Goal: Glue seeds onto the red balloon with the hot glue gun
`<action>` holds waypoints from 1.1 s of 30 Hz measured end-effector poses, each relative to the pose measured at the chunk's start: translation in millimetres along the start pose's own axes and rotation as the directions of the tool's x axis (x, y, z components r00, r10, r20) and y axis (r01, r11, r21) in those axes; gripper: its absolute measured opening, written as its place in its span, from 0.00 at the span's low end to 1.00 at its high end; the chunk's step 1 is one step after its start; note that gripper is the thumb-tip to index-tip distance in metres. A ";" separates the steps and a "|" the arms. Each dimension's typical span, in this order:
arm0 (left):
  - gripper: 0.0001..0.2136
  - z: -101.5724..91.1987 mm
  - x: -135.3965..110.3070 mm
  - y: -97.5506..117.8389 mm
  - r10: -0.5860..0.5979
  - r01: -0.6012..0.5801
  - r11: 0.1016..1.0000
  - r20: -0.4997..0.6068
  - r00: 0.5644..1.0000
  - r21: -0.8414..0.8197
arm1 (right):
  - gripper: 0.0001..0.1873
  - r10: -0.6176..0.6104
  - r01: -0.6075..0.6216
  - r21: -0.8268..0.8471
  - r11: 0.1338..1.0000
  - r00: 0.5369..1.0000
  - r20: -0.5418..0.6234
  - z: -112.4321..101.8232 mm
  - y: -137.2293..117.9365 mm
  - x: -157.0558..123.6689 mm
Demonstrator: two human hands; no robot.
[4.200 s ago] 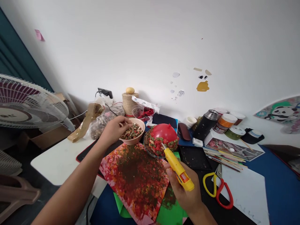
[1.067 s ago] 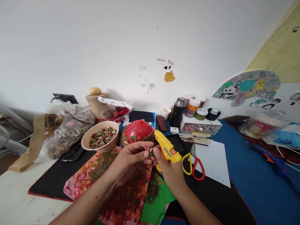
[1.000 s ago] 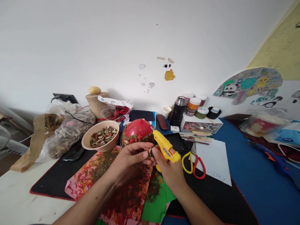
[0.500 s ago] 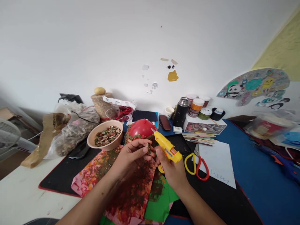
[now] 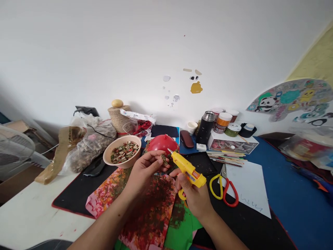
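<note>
My left hand (image 5: 147,171) pinches a small painted shell piece (image 5: 164,159), dark green and brown, between thumb and fingers. Wrapped round the handle of a yellow hot glue gun (image 5: 188,170) is my right hand (image 5: 194,192); the nozzle points up and left, close to the shell piece. Just behind my hands sits a red balloon (image 5: 163,143), its lower part mostly hidden by them. To the left, a beige bowl (image 5: 108,159) holds many similar painted pieces. Paint-smeared pink paper (image 5: 145,215) and green paper (image 5: 182,229) lie under my hands.
Scissors (image 5: 224,191) with yellow and red handles lie at right on white paper (image 5: 249,184). Behind stand a black thermos (image 5: 205,127), paint jars (image 5: 223,121) and a twine spool (image 5: 118,119). A plastic bag (image 5: 85,142) and a fan (image 5: 17,149) are at left.
The view has shifted, so the scene sits slightly right and lower. My left hand has turned the shell piece, and its patterned face shows more. The glue gun stays in my right hand.
</note>
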State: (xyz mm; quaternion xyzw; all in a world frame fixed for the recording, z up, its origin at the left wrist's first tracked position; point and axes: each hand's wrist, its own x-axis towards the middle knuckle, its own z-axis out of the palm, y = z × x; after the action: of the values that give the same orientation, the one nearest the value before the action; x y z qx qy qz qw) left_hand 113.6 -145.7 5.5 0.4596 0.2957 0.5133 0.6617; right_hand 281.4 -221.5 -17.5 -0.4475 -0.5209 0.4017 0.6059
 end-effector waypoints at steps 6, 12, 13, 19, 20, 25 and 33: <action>0.19 -3.0 -3.5 0.7 0.104 -0.096 0.986 -0.049 0.993 0.135 | 0.34 -0.007 0.008 -0.033 0.999 0.999 0.031 1.2 6.2 -1.2; 0.17 -5.7 -7.7 8.0 0.246 -0.211 0.935 -0.095 0.965 0.284 | 0.32 -0.041 0.044 -0.083 0.996 0.998 0.039 3.0 2.5 -3.4; 0.17 -6.8 -7.3 8.6 0.261 -0.219 0.924 -0.098 0.960 0.315 | 0.32 -0.048 0.052 -0.093 0.994 0.998 0.046 3.6 1.7 -4.0; 0.14 -13.9 -2.0 6.4 0.307 -0.245 0.888 -0.105 0.946 0.389 | 0.33 -0.066 0.077 -0.132 0.988 0.994 0.087 5.7 -1.3 -4.8; 0.14 -14.4 -1.5 5.8 0.305 -0.245 0.891 -0.106 0.946 0.381 | 0.33 -0.065 0.075 -0.129 0.989 0.995 0.079 5.8 -1.1 -4.7; 0.15 -14.5 0.2 5.4 0.220 -0.201 0.959 -0.080 0.972 0.198 | 0.30 -0.055 0.058 -0.103 0.993 0.998 0.038 5.4 0.3 -4.9; 0.20 -12.9 4.4 11.9 0.075 -0.089 0.990 -0.128 0.989 -0.112 | 0.28 -0.084 0.087 -0.089 0.992 0.996 0.035 5.2 -0.4 -4.9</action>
State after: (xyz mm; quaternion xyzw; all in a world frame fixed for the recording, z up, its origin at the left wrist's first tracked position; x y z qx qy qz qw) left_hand 98.9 -137.0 11.5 0.3989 0.2860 0.5842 0.6464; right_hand 275.6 -225.6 -18.1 -0.4455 -0.5667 0.3580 0.5935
